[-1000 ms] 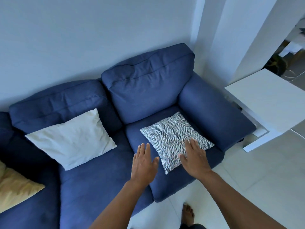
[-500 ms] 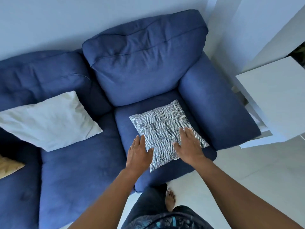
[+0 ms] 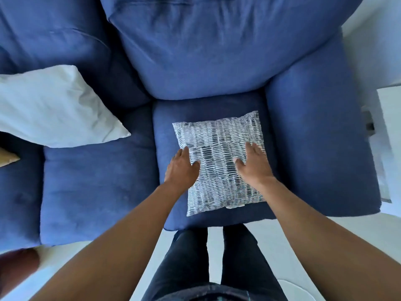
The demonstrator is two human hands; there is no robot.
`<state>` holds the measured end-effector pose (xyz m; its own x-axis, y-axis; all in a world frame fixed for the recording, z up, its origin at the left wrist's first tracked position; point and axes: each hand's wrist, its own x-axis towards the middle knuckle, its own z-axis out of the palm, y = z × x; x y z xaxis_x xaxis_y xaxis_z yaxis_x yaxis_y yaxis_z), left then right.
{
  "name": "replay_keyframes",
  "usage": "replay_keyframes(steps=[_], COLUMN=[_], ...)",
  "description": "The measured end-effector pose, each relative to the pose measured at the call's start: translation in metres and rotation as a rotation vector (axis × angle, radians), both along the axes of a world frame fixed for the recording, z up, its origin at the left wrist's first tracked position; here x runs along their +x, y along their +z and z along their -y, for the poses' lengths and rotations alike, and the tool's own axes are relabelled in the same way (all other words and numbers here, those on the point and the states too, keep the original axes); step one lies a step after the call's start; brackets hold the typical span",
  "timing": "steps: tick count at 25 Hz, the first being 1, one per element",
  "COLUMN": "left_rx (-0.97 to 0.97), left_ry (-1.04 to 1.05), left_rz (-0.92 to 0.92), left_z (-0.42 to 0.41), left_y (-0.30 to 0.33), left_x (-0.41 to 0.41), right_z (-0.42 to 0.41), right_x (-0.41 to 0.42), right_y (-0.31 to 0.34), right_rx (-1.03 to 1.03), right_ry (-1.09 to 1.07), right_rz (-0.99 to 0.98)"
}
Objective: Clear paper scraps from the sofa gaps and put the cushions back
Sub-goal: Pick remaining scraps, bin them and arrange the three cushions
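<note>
Square soft cushion with black-and-white woven stripes [image 3: 219,161] lies flat on blue fabric sofa seat [image 3: 206,109], turned a bit, one corner pointing to armrest. Left hand [image 3: 181,168] and right hand [image 3: 252,165] lie on cushion, fingers straight, gripping nothing.

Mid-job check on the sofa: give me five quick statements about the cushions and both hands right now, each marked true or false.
1. Both hands lie on the patterned cushion. True: the left hand on its left edge, the right hand on its right part.
2. The patterned cushion leans against the backrest. False: it lies flat on the seat cushion.
3. The white cushion lies left of the patterned one. True.
4. The right hand grips a paper scrap. False: its fingers are straight, and no scrap shows.
5. The two cushions touch. False: they lie apart.
</note>
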<state>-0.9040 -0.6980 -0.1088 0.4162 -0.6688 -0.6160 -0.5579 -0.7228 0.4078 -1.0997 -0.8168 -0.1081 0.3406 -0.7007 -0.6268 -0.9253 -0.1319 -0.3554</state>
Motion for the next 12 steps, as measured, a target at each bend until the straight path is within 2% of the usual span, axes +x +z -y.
replay_keyframes(steps=[6,9,12], left_rx=[0.112,0.167,0.199], left_ry=[0.346,0.452,0.649], left_rz=[-0.089,-0.101,-0.15], left_z=[0.035,0.048,0.056], left_y=[-0.071,-0.102,-0.123], left_x=[-0.002,-0.002,0.003], right_z=[0.05,0.066,0.082], right_x=[-0.008,-0.014,-0.016], right_y=[-0.088,-0.119,-0.142], right_rx=[0.09,0.132,0.204], right_ry=[0.023,-0.013,-0.22], right_rz=[-0.044,-0.055,-0.042])
